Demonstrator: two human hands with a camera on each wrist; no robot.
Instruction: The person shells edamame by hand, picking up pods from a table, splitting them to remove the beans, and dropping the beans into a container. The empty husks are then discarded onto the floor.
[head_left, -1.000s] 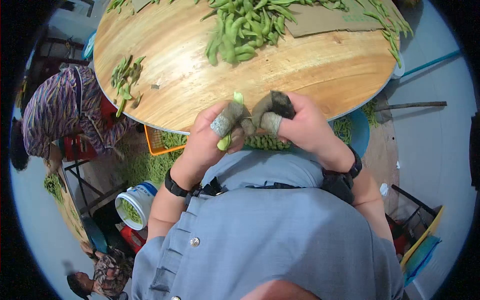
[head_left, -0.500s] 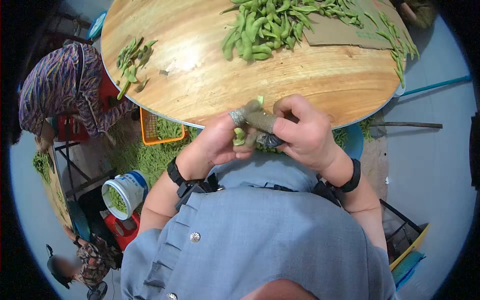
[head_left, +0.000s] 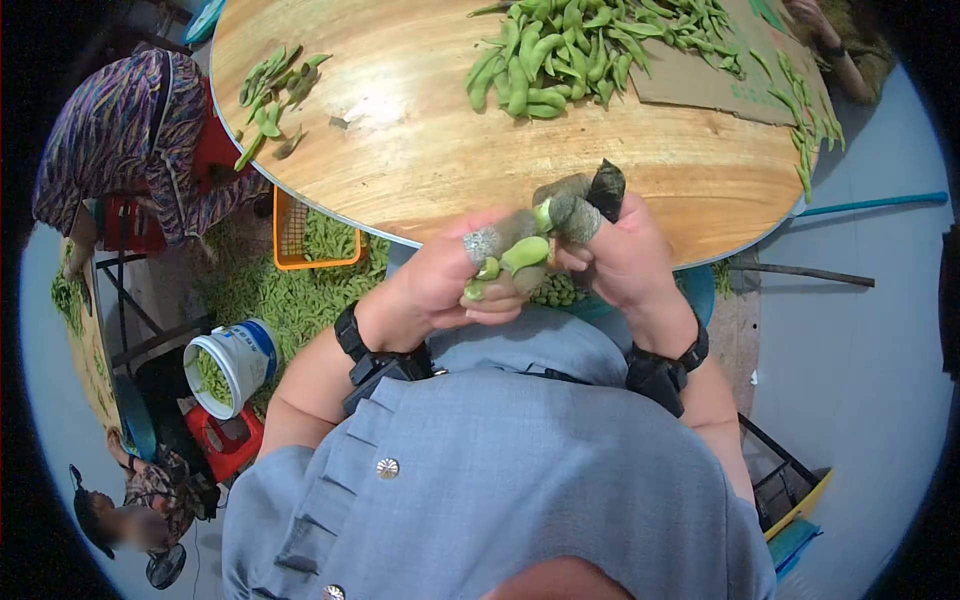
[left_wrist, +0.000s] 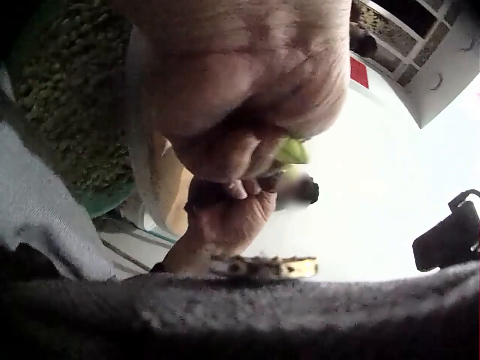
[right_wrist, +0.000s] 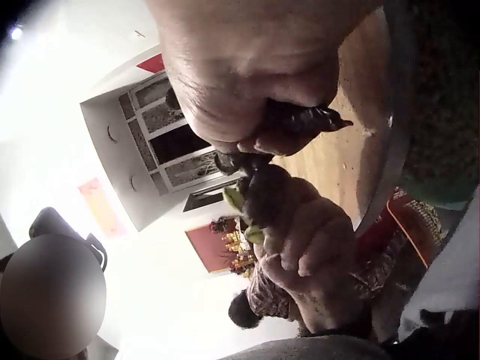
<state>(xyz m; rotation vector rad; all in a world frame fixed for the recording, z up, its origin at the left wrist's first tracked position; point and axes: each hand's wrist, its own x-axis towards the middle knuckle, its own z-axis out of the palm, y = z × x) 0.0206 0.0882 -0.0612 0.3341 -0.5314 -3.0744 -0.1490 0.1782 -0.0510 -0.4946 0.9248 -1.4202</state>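
In the head view both hands meet just in front of the round table's near edge, with worn covers wrapped on some fingers and thumbs. My left hand (head_left: 450, 265) grips green soybean pods, its fingers curled; one pale, plump pod (head_left: 527, 254) shows on top of them. At the left thumb's tip, the right hand (head_left: 630, 245) pinches the end of another pod (head_left: 543, 216). A dark, loose-ended finger cover (head_left: 607, 188) sticks up from the right hand. Pod ends also poke out between the hands in the right wrist view (right_wrist: 234, 198).
On the wooden table (head_left: 400, 170) lie a big soybean heap (head_left: 545, 60), a small darker pile (head_left: 268, 105) and cardboard (head_left: 690, 88). Below left are an orange basket (head_left: 318, 264), a white bucket (head_left: 232, 368) and pods over the floor. Other people sit at the left.
The hands have shifted slightly right and stayed together; the right hand has turned, its dark finger cover now pointing up. A plump pod has come into view on the left fingers.
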